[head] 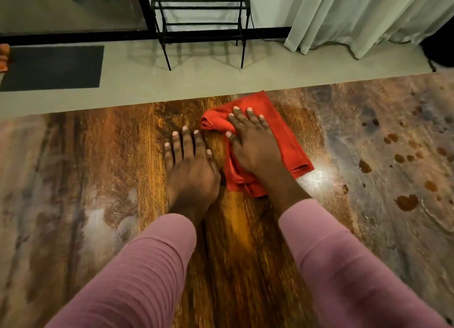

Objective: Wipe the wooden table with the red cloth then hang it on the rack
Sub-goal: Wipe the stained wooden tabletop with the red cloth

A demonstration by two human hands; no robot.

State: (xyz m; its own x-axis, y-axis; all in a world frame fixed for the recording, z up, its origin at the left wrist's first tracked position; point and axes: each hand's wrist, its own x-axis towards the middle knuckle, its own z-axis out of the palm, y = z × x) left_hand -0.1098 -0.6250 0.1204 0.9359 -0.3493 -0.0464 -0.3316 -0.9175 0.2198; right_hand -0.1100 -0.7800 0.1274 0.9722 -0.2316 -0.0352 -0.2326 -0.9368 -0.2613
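Together, both hands rest palm-down on the wooden worktop (245,254), forearms in pink ribbed sleeves (137,273) reaching forward from the bottom of the view. The left hand (190,165) lies flat on bare wood with its fingers spread and straight, pointing away from the person, holding nothing. Just beside it, the right hand (248,143) presses flat on the red cloth (282,136), fingers spread and angled slightly leftward, not pinching the fabric.

That cloth sits near the far edge of the worktop, folded into a rough rectangle turned diamond-wise; its long axis runs from the far-left bunched corner toward the near right. Brown spill spots (406,202) dot the worktop well to the right. Beyond the edge, a black metal rack (200,8) stands on the floor beside pale curtains (356,15).
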